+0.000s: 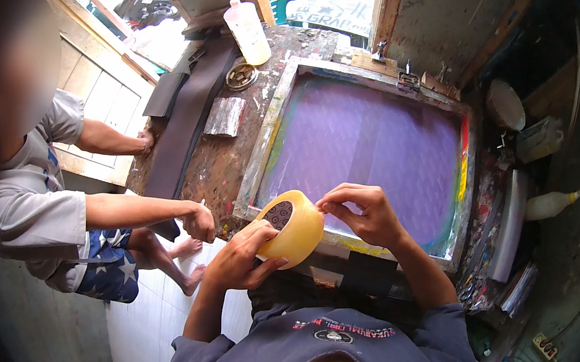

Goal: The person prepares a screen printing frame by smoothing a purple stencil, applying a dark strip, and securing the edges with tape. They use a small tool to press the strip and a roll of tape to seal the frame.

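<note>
A wide roll of yellowish clear packing tape (304, 235) is in my left hand (243, 255), its fingers and thumb wrapped round the lower left side of the roll. My right hand (364, 213) is closed in a pinch at the roll's upper right edge; whatever thin edge of tape is between the fingertips is too small to make out. Both hands are over the near edge of a screen printing frame (465, 178), whose purple mesh (371, 147) lies flat on the worktable. A black flat piece (368, 274) hangs at the frame's near side.
A person (34, 189) stands at the left, one hand on the table by long dark strips (191, 114). A plastic bottle (248, 32), a round tin (241, 77) and a silvery block (225, 116) are left of the frame. Hinge clamps (408, 80) line its far edge; tools and another bottle (549, 206) sit right.
</note>
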The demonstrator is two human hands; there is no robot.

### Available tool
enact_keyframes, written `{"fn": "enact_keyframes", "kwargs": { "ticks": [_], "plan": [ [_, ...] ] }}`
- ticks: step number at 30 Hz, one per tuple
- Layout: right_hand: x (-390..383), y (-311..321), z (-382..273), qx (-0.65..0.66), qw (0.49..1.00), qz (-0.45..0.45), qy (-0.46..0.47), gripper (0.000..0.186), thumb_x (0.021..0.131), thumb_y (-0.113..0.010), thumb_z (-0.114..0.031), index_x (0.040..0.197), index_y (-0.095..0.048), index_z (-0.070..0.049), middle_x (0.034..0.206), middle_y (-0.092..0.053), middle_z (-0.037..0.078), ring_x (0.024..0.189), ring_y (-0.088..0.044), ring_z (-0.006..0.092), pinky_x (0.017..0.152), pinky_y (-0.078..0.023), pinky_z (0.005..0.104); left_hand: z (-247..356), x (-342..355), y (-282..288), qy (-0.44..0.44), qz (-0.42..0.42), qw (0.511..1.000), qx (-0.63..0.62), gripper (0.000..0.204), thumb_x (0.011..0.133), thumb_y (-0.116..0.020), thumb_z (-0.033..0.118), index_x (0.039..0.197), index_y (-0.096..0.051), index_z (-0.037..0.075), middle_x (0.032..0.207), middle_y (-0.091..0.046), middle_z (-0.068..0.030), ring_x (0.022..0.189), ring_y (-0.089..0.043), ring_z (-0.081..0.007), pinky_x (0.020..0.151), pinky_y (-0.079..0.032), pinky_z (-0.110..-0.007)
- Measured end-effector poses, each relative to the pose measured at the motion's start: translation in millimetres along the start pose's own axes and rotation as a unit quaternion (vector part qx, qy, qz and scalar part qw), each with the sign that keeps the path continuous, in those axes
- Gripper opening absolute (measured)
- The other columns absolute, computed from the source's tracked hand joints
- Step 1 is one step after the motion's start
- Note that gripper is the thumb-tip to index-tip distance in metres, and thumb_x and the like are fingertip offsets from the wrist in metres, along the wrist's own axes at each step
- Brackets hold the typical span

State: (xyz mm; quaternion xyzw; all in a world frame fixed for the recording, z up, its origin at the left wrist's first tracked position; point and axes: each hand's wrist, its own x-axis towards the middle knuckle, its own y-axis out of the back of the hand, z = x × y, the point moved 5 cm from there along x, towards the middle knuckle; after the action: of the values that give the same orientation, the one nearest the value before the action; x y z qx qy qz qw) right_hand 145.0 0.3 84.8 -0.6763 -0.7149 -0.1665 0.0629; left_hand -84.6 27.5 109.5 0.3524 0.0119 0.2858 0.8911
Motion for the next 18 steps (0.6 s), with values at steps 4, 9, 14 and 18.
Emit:
{"fn": "enact_keyframes", "kwargs": {
  "ticks": [4,9,14,18],
  "plan": [
    [17.6,5.0,8.3,0.074,0.994,-0.058,-0.056,0.016,0.091,-0.074,-0.011,0.102,-0.074,0.001,0.095,-0.074,0.010,0.088,-0.069,0.0143,0.080,-0.055,0.0294,-6.4,10.5,2.1,-0.012,0.011,0.999,-0.036,0.036,0.086,-0.075,0.019,0.107,-0.055,-0.002,0.093,-0.060,-0.0220,0.084,-0.060,-0.0396,0.076,-0.049,-0.042],
    [54.8,22.9,28.9,0.147,0.966,-0.126,-0.169,0.016,0.086,-0.079,-0.011,0.096,-0.076,0.002,0.085,-0.074,0.008,0.078,-0.067,0.0110,0.072,-0.054,0.0240,-31.5,15.3,-5.6,0.144,0.066,0.960,-0.232,0.033,0.095,-0.062,0.025,0.108,-0.056,-0.006,0.085,-0.065,-0.0154,0.075,-0.064,-0.0245,0.069,-0.049,-0.035],
    [109.2,103.3,49.4,0.076,0.959,-0.174,-0.212,0.018,0.084,-0.082,-0.014,0.091,-0.077,0.002,0.077,-0.073,0.007,0.067,-0.068,0.0108,0.064,-0.055,0.0245,-41.1,25.0,19.5,0.282,0.077,0.949,-0.118,0.038,0.094,-0.065,0.031,0.102,-0.068,-0.006,0.083,-0.071,-0.0154,0.076,-0.069,-0.0176,0.068,-0.052,-0.031],
    [111.0,206.9,58.2,-0.050,0.972,-0.026,-0.229,0.023,0.084,-0.081,-0.023,0.087,-0.077,0.000,0.071,-0.067,0.002,0.063,-0.058,0.0086,0.060,-0.046,0.0242,-54.4,-0.7,51.1,0.333,0.049,0.940,0.048,0.043,0.092,-0.068,0.036,0.077,-0.070,-0.005,0.064,-0.066,-0.0186,0.056,-0.066,-0.0264,0.058,-0.050,-0.038]
  ]
}}
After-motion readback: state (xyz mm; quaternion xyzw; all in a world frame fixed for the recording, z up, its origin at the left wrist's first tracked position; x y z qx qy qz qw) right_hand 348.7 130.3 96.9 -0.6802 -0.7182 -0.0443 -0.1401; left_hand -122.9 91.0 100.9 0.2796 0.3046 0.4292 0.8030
